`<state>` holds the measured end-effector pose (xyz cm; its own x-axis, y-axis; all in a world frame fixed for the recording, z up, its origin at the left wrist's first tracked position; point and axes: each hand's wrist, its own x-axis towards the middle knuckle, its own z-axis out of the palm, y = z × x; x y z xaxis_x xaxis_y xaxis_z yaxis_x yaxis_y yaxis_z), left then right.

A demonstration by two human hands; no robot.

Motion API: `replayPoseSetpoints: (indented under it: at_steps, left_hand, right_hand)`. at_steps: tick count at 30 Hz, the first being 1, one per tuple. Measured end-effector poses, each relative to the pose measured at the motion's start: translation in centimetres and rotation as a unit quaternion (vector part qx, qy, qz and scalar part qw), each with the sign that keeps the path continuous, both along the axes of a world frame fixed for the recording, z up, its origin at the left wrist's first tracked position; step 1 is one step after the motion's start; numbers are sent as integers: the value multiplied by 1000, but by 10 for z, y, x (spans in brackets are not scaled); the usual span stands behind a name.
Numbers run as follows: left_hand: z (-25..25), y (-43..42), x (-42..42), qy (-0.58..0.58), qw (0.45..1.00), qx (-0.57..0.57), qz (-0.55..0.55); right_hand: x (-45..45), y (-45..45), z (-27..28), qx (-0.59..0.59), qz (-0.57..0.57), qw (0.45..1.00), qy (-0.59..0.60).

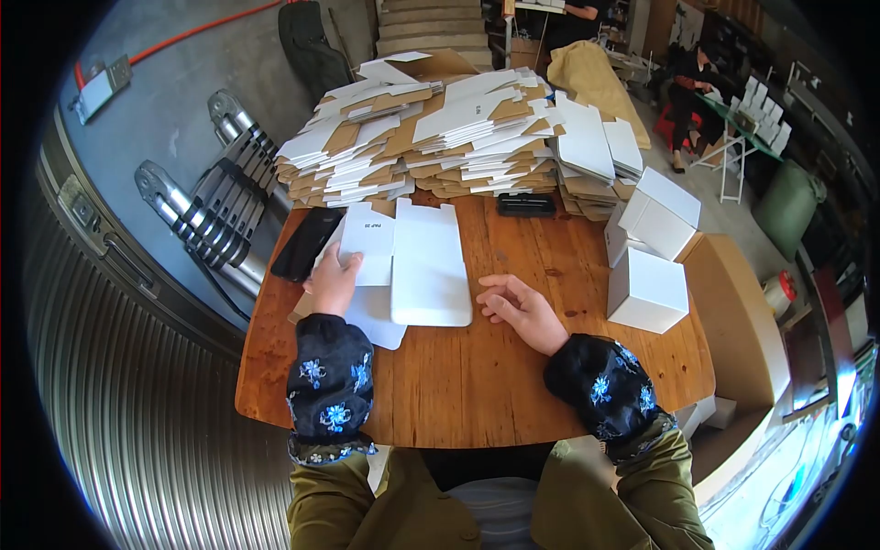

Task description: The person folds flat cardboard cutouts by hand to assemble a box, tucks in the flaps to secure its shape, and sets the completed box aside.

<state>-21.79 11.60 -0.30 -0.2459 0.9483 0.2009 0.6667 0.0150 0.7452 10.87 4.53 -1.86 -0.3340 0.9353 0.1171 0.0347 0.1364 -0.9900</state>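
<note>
A flat, unfolded white carton (429, 261) lies on the wooden table in front of me, with small printing on its left panel. My left hand (333, 282) grips that panel at its left edge, thumb on top and the other fingers mostly hidden. Under it, nearer to me, shows another white cardboard piece (378, 321). My right hand (519, 310) rests just right of the carton, apart from it, its fingers loosely bent and holding nothing. A black phone-like object (308, 244) lies beyond my left hand.
Stacks of flat cartons (426, 128) cover the far side of the wooden table (477, 385). Several folded white boxes (647, 290) stand at the right. A small black case (525, 204) lies near the stacks. Beyond the right edge is a large cardboard box (733, 321). A person (689, 96) sits farther back.
</note>
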Motion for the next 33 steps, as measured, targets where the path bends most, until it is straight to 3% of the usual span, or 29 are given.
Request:
replayPoseSetpoints:
  at_steps: [1,2,4,8,9,11,13,14,18,21,33]
  left_hand:
    - [-2,1,-3,-140,987,34,-64]
    - [-7,-5,-8,-250,961,-12,-117]
    - [16,-34,14,-366,920,4,-138]
    - [35,-73,48,-489,854,-11,-179]
    - [35,-79,55,-508,839,-22,-192]
    - [32,-87,66,-505,835,-63,-211]
    - [28,-89,77,-497,836,-81,-218]
    - [26,-86,76,-432,870,-104,-214]
    - [19,-54,85,-406,879,-23,-247]
    - [22,-46,113,-438,879,16,-186]
    - [4,-51,134,-482,866,12,-129]
  right_hand:
    - [1,2,-3,-11,1,1000,14]
    - [2,4,-5,-21,2,999,29]
    - [2,4,-6,-36,-39,996,69]
    - [3,3,-2,-63,-97,988,99]
    - [6,6,2,21,-125,992,16]
    - [12,5,11,-103,-115,982,107]
    - [26,9,13,-112,-75,981,143]
    - [34,9,14,-116,-54,979,160]
    - [43,-2,24,-82,-59,990,100]
    - [44,-2,18,-72,-74,987,120]
    - [43,3,9,-54,-131,989,43]
